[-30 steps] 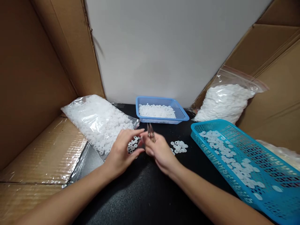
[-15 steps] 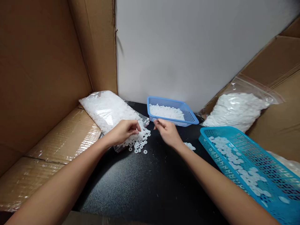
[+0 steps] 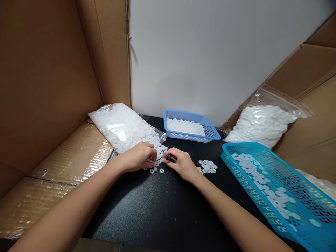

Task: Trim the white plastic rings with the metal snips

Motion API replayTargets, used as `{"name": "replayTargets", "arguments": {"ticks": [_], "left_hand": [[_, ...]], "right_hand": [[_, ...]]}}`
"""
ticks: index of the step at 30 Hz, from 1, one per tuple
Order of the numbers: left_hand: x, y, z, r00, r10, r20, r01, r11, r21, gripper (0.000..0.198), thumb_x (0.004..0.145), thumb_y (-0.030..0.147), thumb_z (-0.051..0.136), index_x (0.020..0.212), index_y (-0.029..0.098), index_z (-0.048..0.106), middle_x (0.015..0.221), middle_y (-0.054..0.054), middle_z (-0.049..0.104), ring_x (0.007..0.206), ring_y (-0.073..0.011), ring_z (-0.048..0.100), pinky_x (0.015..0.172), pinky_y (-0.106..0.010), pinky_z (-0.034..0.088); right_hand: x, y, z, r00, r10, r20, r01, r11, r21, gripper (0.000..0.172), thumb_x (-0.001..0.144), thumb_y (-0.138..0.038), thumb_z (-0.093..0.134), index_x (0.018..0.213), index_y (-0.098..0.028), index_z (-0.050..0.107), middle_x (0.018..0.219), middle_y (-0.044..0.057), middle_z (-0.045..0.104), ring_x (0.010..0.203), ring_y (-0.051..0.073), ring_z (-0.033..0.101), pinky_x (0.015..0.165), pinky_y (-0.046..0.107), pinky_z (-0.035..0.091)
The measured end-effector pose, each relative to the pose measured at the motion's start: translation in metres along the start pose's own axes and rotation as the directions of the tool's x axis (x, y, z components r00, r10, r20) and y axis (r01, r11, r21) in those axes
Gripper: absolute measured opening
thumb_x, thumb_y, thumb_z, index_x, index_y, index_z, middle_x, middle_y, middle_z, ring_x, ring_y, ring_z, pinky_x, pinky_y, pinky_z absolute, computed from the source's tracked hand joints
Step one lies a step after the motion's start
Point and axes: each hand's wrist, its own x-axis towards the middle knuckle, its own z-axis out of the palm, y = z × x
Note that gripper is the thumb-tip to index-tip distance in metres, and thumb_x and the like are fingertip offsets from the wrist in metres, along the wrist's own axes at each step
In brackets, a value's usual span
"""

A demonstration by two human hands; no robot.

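Under the curled fingers of the left hand [image 3: 139, 158] and right hand [image 3: 181, 163], on the black bench [image 3: 162, 210], lies a spill of white rings [image 3: 156, 164]; whether either pinches one is hidden. A thin dark tool [image 3: 170, 158] peeks from the right hand, hard to identify. Ring-filled clear bag [image 3: 123, 127] touches the spill. Small blue basket [image 3: 210, 131] and teal basket [image 3: 309, 203], cut off, hold white pieces.

Both forearms bare, reaching forward from lower corners, converging at centre. Left hand [image 3: 139, 157] palm down, fingers curled, tips low against surface. Right hand [image 3: 181, 163] palm down, fingers bent, thumb and forefinger pinched together toward left. Fingertips of both hands nearly meeting, just apart.
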Motion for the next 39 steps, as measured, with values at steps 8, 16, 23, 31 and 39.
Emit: {"name": "replayTargets", "arguments": {"ticks": [8,16,23,31,39], "left_hand": [[0.004,-0.001,0.007,0.995,-0.035,-0.089,0.019,0.983,-0.181,0.018,0.069,0.000,0.067,0.070,0.018,0.069,0.069,0.002,0.062,0.067,-0.0148,0.054,0.064,-0.025,0.037],[0.010,-0.007,0.005,0.910,-0.318,-0.265,0.110,0.803,-0.585,0.003,0.082,0.018,0.070,0.083,0.015,0.072,0.073,-0.002,0.070,0.066,-0.0162,0.065,0.065,-0.028,0.050],[0.011,-0.010,0.003,0.876,-0.437,-0.203,0.100,0.577,-0.811,0.009,0.075,0.013,0.078,0.083,0.016,0.075,0.078,-0.003,0.077,0.077,-0.0167,0.071,0.080,-0.032,0.054],[0.010,-0.008,0.006,0.888,-0.441,-0.133,0.067,0.408,-0.911,0.012,0.073,0.016,0.083,0.078,0.015,0.072,0.071,0.001,0.071,0.069,-0.0134,0.066,0.079,-0.033,0.055],[0.010,-0.009,0.008,0.901,-0.429,-0.056,0.084,0.301,-0.950,0.018,0.070,0.019,0.089,0.079,0.014,0.074,0.069,0.000,0.072,0.067,-0.0122,0.066,0.074,-0.030,0.053]], "right_hand": [[-0.001,-0.005,0.002,1.000,-0.024,0.014,0.024,1.000,-0.003,0.013,0.083,-0.009,0.064,0.085,-0.022,0.067,0.082,0.002,0.065,0.075,0.018,0.062,0.070,0.028,0.049],[0.002,-0.003,0.002,0.999,-0.037,0.015,0.036,0.999,0.017,0.016,0.081,-0.009,0.068,0.089,-0.022,0.070,0.086,0.003,0.066,0.075,0.018,0.063,0.069,0.028,0.050],[0.007,-0.004,0.007,1.000,-0.013,0.011,0.012,0.998,0.066,0.009,0.081,-0.014,0.069,0.083,-0.021,0.065,0.079,0.001,0.067,0.070,0.017,0.062,0.066,0.027,0.049],[-0.003,-0.016,-0.015,0.992,-0.030,0.123,0.014,0.992,0.127,0.003,0.083,-0.020,0.073,0.084,-0.020,0.071,0.081,0.002,0.068,0.068,0.015,0.062,0.064,0.025,0.050],[-0.008,-0.020,-0.006,0.978,-0.052,0.202,0.004,0.973,0.232,0.008,0.079,-0.018,0.078,0.086,-0.022,0.078,0.088,0.005,0.076,0.080,0.020,0.072,0.075,0.031,0.056]]}}
